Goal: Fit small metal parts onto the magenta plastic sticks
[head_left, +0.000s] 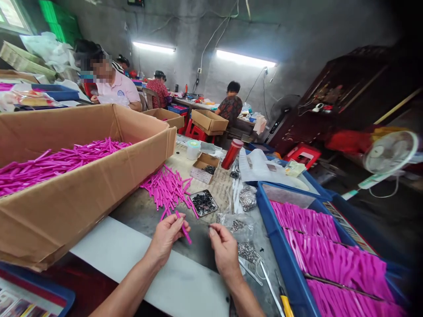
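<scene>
My left hand (168,234) is closed on a pink plastic tube (185,233) that slants down to the right, just above the grey table top (139,211). My right hand (224,248) is a short way to its right, fingers curled in a pinch; what it holds, if anything, is too small to make out. A loose pile of pink tubes (167,187) lies just beyond my hands. Beside the pile sits a small tray of dark metal clips (204,203). Clear bags of small metal parts (243,226) lie close to my right hand.
A big cardboard box (82,193) full of pink tubes fills the left. A blue crate (284,259) of laid-out pink tubes is at the right. A small carton (205,167), a white jar (193,149) and a red flask (231,154) stand further back. Other people sit at far tables. A fan (390,154) is at right.
</scene>
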